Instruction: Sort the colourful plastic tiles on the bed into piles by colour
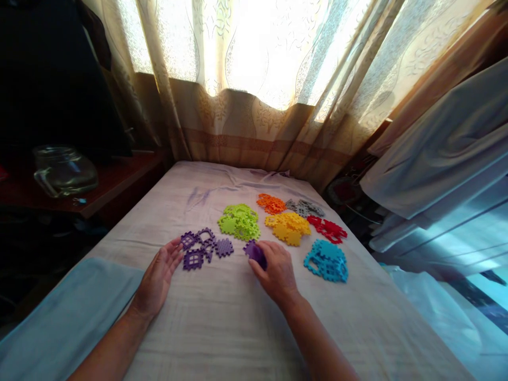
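Note:
My right hand (274, 266) grips a purple interlocking tile (256, 253) with notched edges, thumb and fingers on either side of it. Resting on the sheet at the left, my left hand (162, 275) is open, palm turned inward and fingers stretched out. Its fingertips are beside a group of purple tiles (193, 259), some with window-like cutouts. One solid purple tile (224, 247) lies between the two hands. Beyond them are a lime green pile (239, 221) and a yellow pile (289, 228). A blue pile (327, 260) lies to the right of my right hand.
Orange tiles (271, 203), grey tiles (305, 207) and red tiles (327, 229) lie farther back on the sheet-covered surface (222, 328). A glass jug (65, 172) stands on a dark side table at left. Curtains (238, 124) hang behind; a light blue cloth (75, 312) lies front left.

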